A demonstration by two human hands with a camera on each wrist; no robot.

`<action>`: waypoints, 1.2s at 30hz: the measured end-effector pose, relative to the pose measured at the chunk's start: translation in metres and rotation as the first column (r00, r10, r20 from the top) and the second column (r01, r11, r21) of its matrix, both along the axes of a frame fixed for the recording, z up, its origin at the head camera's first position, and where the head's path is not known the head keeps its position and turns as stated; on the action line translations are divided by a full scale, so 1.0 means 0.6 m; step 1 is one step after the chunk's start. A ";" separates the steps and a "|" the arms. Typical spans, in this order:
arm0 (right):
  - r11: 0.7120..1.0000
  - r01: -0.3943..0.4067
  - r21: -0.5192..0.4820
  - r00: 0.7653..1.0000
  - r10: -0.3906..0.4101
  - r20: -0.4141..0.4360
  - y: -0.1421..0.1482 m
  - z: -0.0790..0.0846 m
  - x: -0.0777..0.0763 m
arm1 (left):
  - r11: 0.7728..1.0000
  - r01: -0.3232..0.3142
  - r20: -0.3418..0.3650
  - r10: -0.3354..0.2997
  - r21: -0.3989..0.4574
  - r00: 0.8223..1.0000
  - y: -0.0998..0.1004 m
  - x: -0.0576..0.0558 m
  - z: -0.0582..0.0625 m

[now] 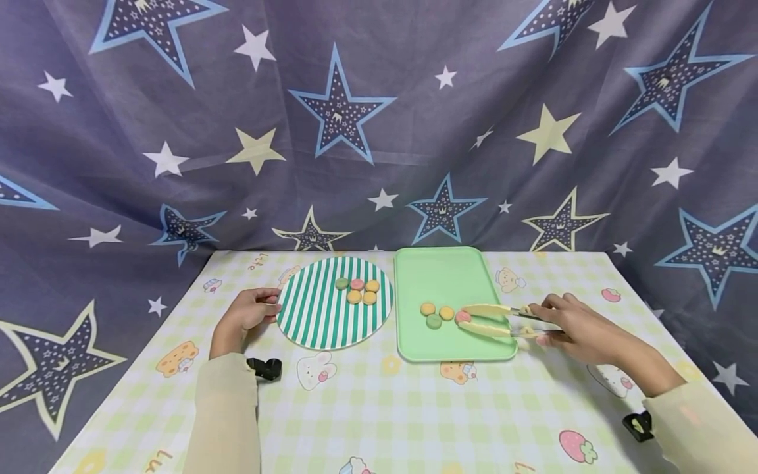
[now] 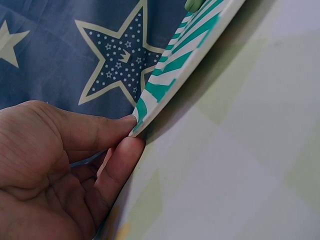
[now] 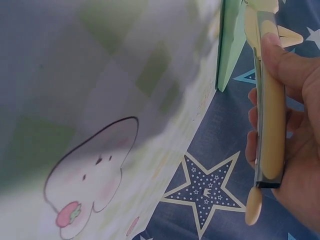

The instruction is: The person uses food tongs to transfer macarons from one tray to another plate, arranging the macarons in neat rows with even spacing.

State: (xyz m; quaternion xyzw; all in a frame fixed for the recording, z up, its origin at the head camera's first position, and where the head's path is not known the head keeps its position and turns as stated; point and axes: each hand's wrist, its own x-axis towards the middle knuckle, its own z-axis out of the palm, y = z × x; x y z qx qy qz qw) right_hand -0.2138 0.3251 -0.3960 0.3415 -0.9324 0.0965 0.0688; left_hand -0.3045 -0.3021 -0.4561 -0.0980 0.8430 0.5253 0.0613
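Near the counter's far edge, the left hand pinches a striped plate, seemingly to steady it, while the right hand grips tongs straddling a pink macaron

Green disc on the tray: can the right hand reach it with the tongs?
Probably yes: the right hand holds the tongs nearby and nothing covers the green disc, though the pink disc sits at the tongs' tips.

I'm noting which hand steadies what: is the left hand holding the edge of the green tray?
No, the left wrist view shows the left hand pinching the edge of the striped plate.
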 end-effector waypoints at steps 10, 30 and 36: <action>1.000 -0.003 0.010 1.000 0.003 -0.017 -0.015 0.010 -0.012 | 1.000 -0.006 -0.008 0.006 -0.005 1.000 0.001 0.001 -0.001; 0.998 -0.050 0.034 0.998 0.051 -0.034 -0.065 0.033 -0.046 | 1.000 -0.015 0.014 0.015 0.000 1.000 -0.005 -0.004 -0.002; 0.998 -0.060 0.033 0.998 0.061 -0.024 -0.087 0.038 -0.056 | 1.000 -0.017 0.008 0.017 -0.004 1.000 -0.003 -0.005 -0.003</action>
